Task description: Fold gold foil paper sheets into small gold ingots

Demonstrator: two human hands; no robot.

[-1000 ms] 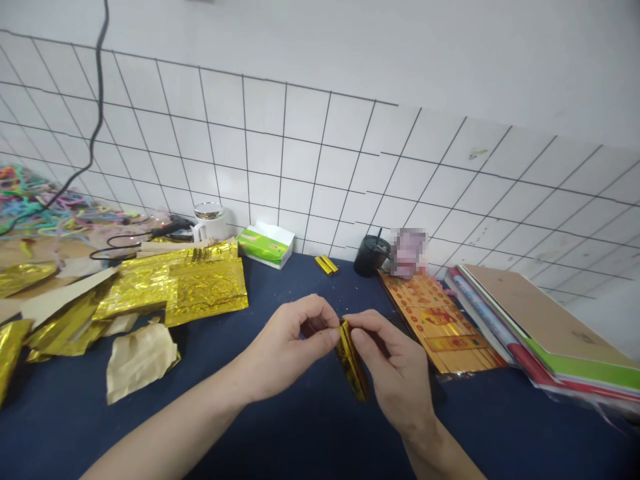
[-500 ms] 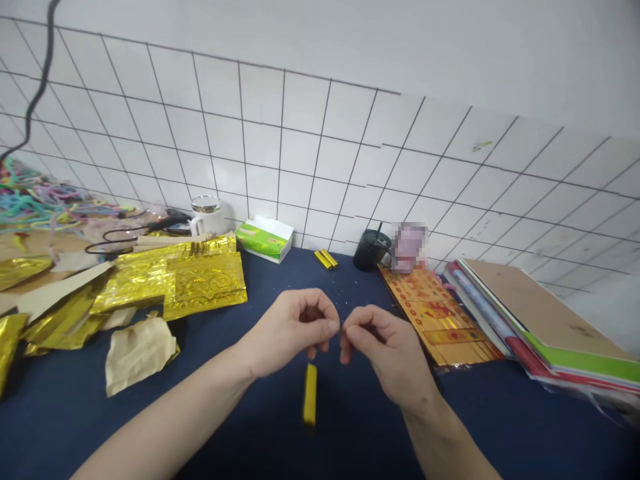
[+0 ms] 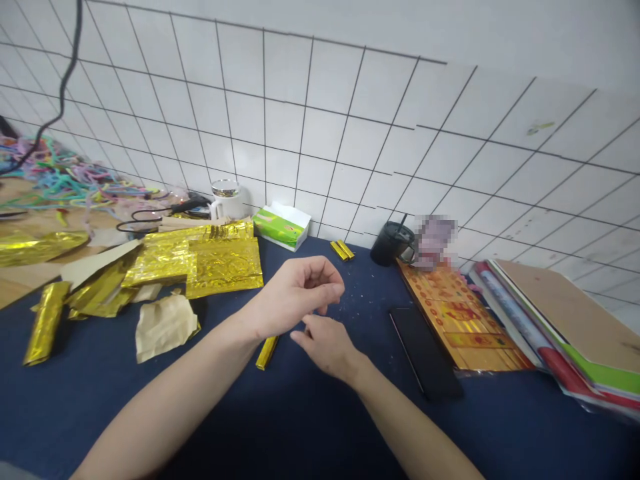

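Observation:
My left hand [image 3: 295, 297] hovers over the dark blue table cloth [image 3: 100, 400], fingers curled in and thumb meeting the fingertips; nothing shows in them. Just below it my right hand [image 3: 325, 343] lies low over the cloth, fingers stretched leftward and partly hidden under the left hand. A small rolled gold foil stick [image 3: 267, 352] lies on the cloth a little left of the right fingertips, half covered by my left wrist. Neither hand touches it.
Gold foil sheets [image 3: 220, 267], crumpled paper [image 3: 165, 327] and another gold roll [image 3: 45, 323] lie to the left. Two small gold sticks [image 3: 342, 250], a tissue box [image 3: 280, 227], a white mug [image 3: 225, 200] and a black cup [image 3: 393, 243] line the tiled wall. A black phone [image 3: 425, 350], printed orange sheets [image 3: 460, 313] and stacked boards [image 3: 560, 320] sit to the right.
The gold stick held between both hands a second ago now lies on the cloth. My right hand has dropped and moved left under the left hand. The view has shifted right.

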